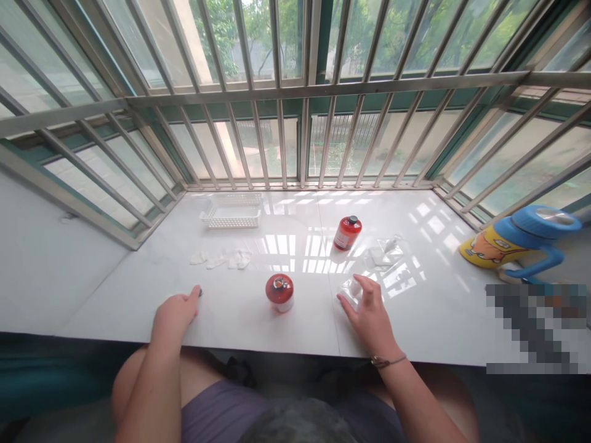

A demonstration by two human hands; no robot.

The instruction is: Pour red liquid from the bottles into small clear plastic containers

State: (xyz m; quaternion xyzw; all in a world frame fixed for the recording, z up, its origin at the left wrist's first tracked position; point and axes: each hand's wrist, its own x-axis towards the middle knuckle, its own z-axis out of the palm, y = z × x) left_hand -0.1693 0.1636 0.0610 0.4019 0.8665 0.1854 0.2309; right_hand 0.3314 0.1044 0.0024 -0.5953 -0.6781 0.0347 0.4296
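Note:
My left hand [174,314] rests near the front of the white table, closed, with a small black cap [200,292] pinched at its fingertips. Between my two hands stands a red bottle [279,295], upright, its mouth uncovered. My right hand [372,314] is open, thumb and fingers apart in a curve beside a small clear plastic packet [349,293]. Whether the fingers touch the packet, I cannot tell. Farther back, a second red bottle [348,234] wears a black cap. To its right lies another clear packet [386,253] with a pale piece in it.
A white plastic basket [233,215] sits at the back left, with several crumpled white scraps [226,259] in front. On the right, a blue and yellow tumbler [512,237] leans beside a blurred-out patch. Metal window bars [302,144] close off the back.

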